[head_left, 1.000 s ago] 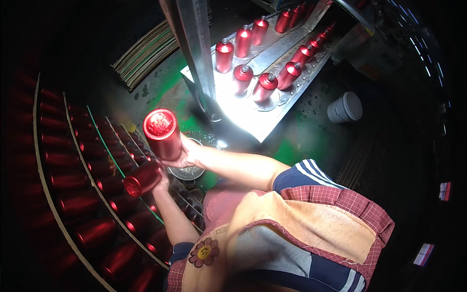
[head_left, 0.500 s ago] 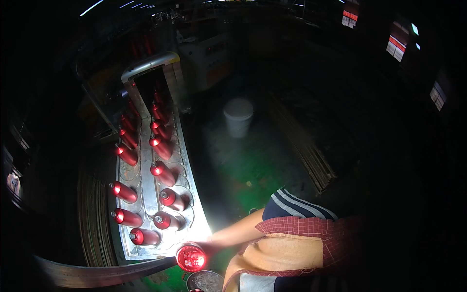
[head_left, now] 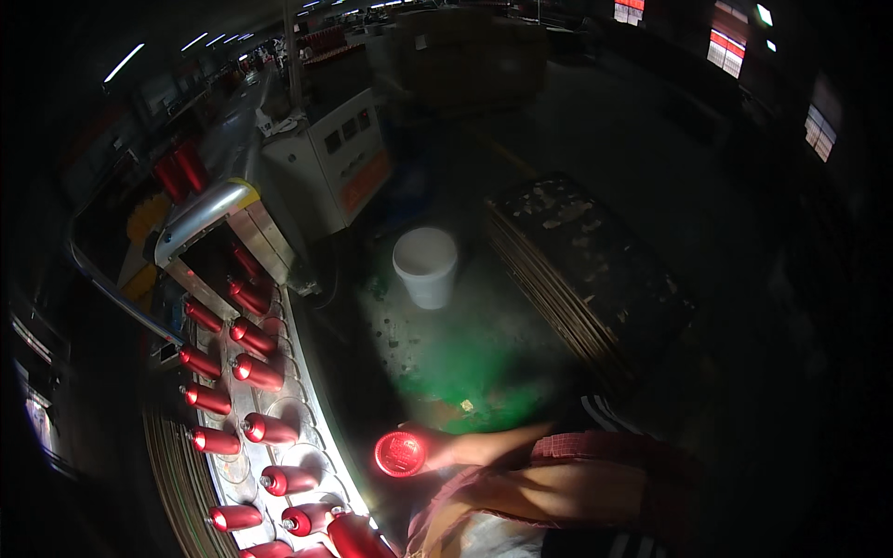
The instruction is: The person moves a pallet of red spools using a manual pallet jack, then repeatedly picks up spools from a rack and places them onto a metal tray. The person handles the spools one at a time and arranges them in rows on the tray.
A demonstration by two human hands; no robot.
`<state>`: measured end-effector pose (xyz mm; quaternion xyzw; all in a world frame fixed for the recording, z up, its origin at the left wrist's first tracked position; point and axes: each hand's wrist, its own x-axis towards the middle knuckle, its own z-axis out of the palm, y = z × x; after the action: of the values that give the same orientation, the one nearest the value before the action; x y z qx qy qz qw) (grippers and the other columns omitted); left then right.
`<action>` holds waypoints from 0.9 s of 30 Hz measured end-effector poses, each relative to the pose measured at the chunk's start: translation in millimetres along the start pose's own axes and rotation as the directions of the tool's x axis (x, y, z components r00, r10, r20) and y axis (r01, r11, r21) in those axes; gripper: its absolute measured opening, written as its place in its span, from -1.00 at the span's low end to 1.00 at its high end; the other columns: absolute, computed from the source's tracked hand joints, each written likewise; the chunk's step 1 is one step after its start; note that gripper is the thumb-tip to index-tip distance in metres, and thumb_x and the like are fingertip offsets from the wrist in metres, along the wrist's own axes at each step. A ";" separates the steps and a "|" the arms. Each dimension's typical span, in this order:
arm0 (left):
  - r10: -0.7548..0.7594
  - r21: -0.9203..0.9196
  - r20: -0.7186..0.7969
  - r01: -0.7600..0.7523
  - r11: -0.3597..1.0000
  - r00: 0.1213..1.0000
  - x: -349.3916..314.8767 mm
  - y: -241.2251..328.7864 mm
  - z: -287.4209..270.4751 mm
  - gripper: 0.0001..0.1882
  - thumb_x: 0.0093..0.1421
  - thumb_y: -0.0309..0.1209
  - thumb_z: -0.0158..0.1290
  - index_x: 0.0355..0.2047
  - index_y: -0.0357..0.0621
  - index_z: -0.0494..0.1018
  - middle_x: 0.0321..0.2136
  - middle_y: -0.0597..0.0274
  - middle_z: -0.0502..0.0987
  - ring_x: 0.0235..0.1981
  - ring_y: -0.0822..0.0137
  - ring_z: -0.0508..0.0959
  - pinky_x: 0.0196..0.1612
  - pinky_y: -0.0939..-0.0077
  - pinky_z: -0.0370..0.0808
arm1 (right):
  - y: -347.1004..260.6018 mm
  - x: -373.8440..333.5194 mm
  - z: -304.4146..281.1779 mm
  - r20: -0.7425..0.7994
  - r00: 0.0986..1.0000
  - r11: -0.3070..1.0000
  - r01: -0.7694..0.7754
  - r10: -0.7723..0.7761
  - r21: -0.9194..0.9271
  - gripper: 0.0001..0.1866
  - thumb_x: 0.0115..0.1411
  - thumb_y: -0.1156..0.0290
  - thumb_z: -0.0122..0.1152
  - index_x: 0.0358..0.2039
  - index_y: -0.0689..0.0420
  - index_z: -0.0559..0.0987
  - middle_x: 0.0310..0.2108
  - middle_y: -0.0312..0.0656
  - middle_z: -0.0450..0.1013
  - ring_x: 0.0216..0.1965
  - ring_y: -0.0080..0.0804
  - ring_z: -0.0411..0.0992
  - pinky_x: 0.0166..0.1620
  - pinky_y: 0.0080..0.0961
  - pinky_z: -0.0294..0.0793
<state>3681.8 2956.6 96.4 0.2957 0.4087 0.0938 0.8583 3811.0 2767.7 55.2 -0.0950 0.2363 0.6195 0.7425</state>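
My right hand [head_left: 442, 450] is closed around a red metal bottle [head_left: 401, 454], whose round base faces up toward me. That hand is beside the edge of a metal conveyor [head_left: 244, 406], apart from it. Red bottles with bare threaded necks stand on the conveyor in two rows, among them one bottle [head_left: 271, 429] in the near row and another [head_left: 206, 399] in the far row. At the lower edge a larger-looking red bottle [head_left: 358, 537] leans across the conveyor's end; what holds it, if anything, is hidden. My left hand is out of view.
The conveyor runs into a metal-hooded opening [head_left: 206, 216], with a control cabinet [head_left: 326, 163] behind it. A white bucket [head_left: 426, 270] stands on the floor. Stacked flat boards [head_left: 577, 270] lie to the right, and more boards [head_left: 172, 465] are left of the conveyor.
My view has shifted, showing more of the hood and cabinet. The held bottle now sits farther from the conveyor's edge. A leaning red bottle has come into view at the bottom.
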 end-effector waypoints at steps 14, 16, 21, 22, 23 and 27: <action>-0.100 0.075 0.232 0.085 0.994 0.968 138.0 125.7 51.8 -0.51 0.21 -0.13 0.03 0.06 -0.18 0.43 -0.02 -0.01 0.49 -0.02 0.06 0.51 -0.04 0.12 0.54 | -133.4 97.0 61.5 -0.027 0.965 0.962 0.262 -0.261 0.073 -0.49 0.14 0.04 0.21 -0.01 0.11 0.51 -0.02 0.02 0.43 0.04 0.07 0.34 0.02 -0.13 0.50; -0.088 0.047 0.262 0.079 0.996 0.961 147.7 149.2 43.9 -0.51 0.21 -0.13 0.03 0.06 -0.18 0.43 -0.03 -0.01 0.49 -0.03 0.07 0.52 -0.04 0.13 0.54 | -148.1 133.8 68.7 -0.002 0.970 0.967 0.241 -0.241 0.086 -0.49 0.14 0.05 0.21 0.00 0.11 0.50 -0.01 0.03 0.43 0.05 0.09 0.34 0.02 -0.12 0.51; 0.061 -0.127 0.255 -0.029 0.991 0.965 149.5 192.9 15.8 -0.51 0.22 -0.13 0.03 0.05 -0.18 0.44 -0.04 0.00 0.50 -0.04 0.08 0.53 -0.04 0.15 0.54 | -187.7 205.0 82.6 0.179 0.977 0.978 0.078 -0.113 0.193 -0.48 0.15 0.07 0.21 0.03 0.12 0.50 0.02 0.07 0.42 0.08 0.15 0.32 0.03 -0.09 0.52; 0.124 -0.164 0.242 -0.086 0.983 0.962 142.8 200.5 7.7 -0.51 0.22 -0.13 0.03 0.05 -0.18 0.44 -0.05 0.00 0.50 -0.04 0.09 0.53 -0.04 0.16 0.54 | -196.9 213.6 87.4 0.277 0.960 0.979 -0.010 -0.048 0.204 -0.48 0.15 0.07 0.21 0.04 0.12 0.50 0.02 0.08 0.41 0.09 0.16 0.32 0.03 -0.08 0.52; 0.204 -0.194 0.221 -0.163 0.967 0.954 134.5 209.6 0.7 -0.51 0.22 -0.13 0.03 0.05 -0.18 0.44 -0.05 0.00 0.51 -0.05 0.09 0.53 -0.04 0.16 0.54 | -209.9 222.3 94.8 0.211 0.977 0.983 -0.016 -0.023 0.182 -0.47 0.15 0.08 0.21 0.05 0.12 0.49 0.03 0.08 0.41 0.09 0.17 0.32 0.04 -0.08 0.52; 0.607 -0.162 -0.014 -0.601 0.783 0.794 71.6 262.1 -33.3 -0.52 0.23 -0.13 0.03 0.05 -0.18 0.44 -0.06 0.00 0.51 -0.06 0.10 0.54 -0.05 0.19 0.54 | -250.1 256.2 110.8 0.208 0.972 0.986 -0.132 0.109 0.098 -0.47 0.17 0.06 0.15 0.12 -0.02 0.47 0.12 0.04 0.38 0.18 0.21 0.24 0.01 0.05 0.53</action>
<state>3724.1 3211.4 186.8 0.3439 0.2668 0.3898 0.8115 4109.0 2986.4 -6.4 0.0242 0.1990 0.6560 0.7277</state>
